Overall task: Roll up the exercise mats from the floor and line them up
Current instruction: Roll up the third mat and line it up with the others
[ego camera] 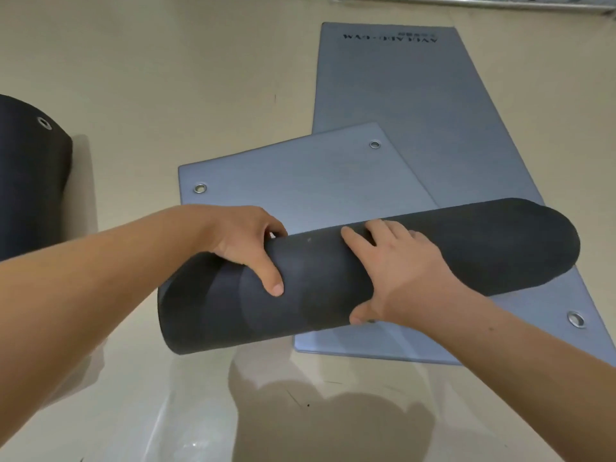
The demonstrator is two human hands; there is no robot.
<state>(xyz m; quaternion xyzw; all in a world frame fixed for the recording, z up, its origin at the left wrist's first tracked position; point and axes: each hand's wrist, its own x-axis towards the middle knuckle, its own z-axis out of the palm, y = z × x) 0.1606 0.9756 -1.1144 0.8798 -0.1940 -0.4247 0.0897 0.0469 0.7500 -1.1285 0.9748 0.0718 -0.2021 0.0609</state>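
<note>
The left hand (246,248) and right hand (396,271) curl over the dark mat roll (483,248), which lies across a flat mat (416,111) on the floor (166,78); its foam looks light and springy, best pinned from above near both ends.

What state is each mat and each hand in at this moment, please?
Lettered mat: unrolled, flat on the floor.
Partly rolled mat: mostly rolled, eyelet end flat across the lettered mat.
Left-edge mat: rolled up.
Left hand: grips the partly rolled mat.
Right hand: grips the partly rolled mat.
</note>
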